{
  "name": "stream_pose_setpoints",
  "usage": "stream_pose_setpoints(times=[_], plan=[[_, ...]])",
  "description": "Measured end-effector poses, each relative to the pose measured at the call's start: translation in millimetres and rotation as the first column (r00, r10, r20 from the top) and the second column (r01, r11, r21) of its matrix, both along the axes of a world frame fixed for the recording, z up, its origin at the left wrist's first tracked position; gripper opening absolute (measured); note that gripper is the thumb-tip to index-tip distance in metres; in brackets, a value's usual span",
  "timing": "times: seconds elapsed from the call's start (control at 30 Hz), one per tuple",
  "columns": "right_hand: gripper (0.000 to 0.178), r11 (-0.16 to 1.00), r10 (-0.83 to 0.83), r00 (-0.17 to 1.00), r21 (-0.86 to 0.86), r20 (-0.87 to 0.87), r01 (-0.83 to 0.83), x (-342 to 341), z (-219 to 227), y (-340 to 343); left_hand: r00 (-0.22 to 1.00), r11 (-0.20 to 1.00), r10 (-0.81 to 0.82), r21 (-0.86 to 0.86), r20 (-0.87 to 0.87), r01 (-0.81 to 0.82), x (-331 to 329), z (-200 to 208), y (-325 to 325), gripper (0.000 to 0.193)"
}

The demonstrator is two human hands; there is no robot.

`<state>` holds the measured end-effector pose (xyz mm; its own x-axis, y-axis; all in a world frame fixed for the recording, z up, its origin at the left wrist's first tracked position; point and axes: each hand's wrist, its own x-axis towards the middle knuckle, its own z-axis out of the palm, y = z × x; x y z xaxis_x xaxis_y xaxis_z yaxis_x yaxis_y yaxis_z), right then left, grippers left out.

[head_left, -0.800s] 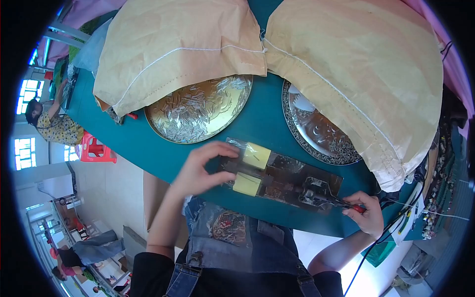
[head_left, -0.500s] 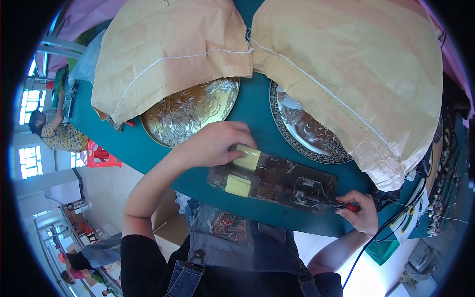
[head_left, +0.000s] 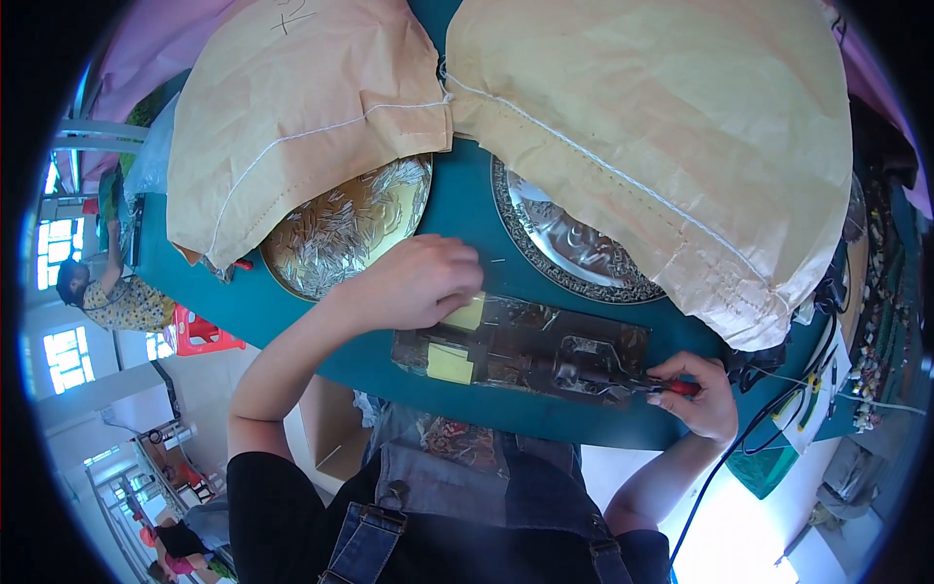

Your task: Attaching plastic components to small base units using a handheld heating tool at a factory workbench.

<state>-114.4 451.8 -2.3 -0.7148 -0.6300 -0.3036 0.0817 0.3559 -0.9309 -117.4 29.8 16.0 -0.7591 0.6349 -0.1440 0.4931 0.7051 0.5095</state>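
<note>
Before me on the table lies a dark, worn plate (head_left: 511, 336) with a toggle clamp (head_left: 584, 362) mounted on its right half. My right hand (head_left: 702, 399) is wrapped round the clamp's red handle (head_left: 678, 386). Two yellow pads are on the plate's left end; my left hand (head_left: 428, 282) is closed at the upper pad (head_left: 467, 313), fingertips curled down and hidden, so what they hold does not show. The lower yellow pad (head_left: 449, 364) is uncovered. A small thin silvery piece (head_left: 498, 260) lies on the table just right of my left hand.
Beyond are a gold round tray (head_left: 336, 229) of thin silvery pieces and a patterned-rim round tray (head_left: 574, 248), partly covered by large brown paper bags (head_left: 302, 117). Cables (head_left: 778, 414) hang at the right. A co-worker (head_left: 107, 287) sits far left by a red stool (head_left: 204, 331).
My left hand's fingers have curled in at the upper pad, where the thumb lay on it before. My right hand stays on the red handle. The whole view has shifted slightly.
</note>
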Motion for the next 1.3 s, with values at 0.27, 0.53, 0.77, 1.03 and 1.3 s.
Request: stream_pose_setpoints(times=[0.27, 0.53, 0.77, 1.03, 1.3], plan=[[0.046, 0.870, -0.493, 0.827, -0.167, -0.272, 0.463, 30.6, -8.9, -4.8, 0.935, 0.937, 0.346, 0.072, -0.078, -0.341, -19.1, -23.8, 19.7, 0.019], [0.012, 0.734, -0.593, 0.557, -0.107, -0.581, 0.670, 47.7, 3.4, -61.5, 0.936, 0.985, 0.171, 0.041, -0.307, -0.166, -21.1, -44.9, 17.2, 0.015], [0.017, 0.873, -0.442, 0.462, -0.251, -0.768, 0.417, 48.5, 42.9, -146.4, 0.860, 0.685, 0.379, 0.521, 0.342, -0.509, 22.0, 19.6, -8.4, 0.015], [0.017, 0.939, -0.240, 0.502, -0.068, -0.831, 0.336, 39.7, 37.5, -163.7, 0.799, 0.449, 0.480, 0.682, 0.361, -0.578, 83.6, -3.6, 6.8, 0.015], [0.014, 0.934, -0.211, 0.544, -0.003, -0.812, 0.358, 45.0, 27.2, -161.6, 0.782, 0.629, 0.618, 0.650, -0.085, -0.427, 100.5, -29.9, 28.0, 0.015]])
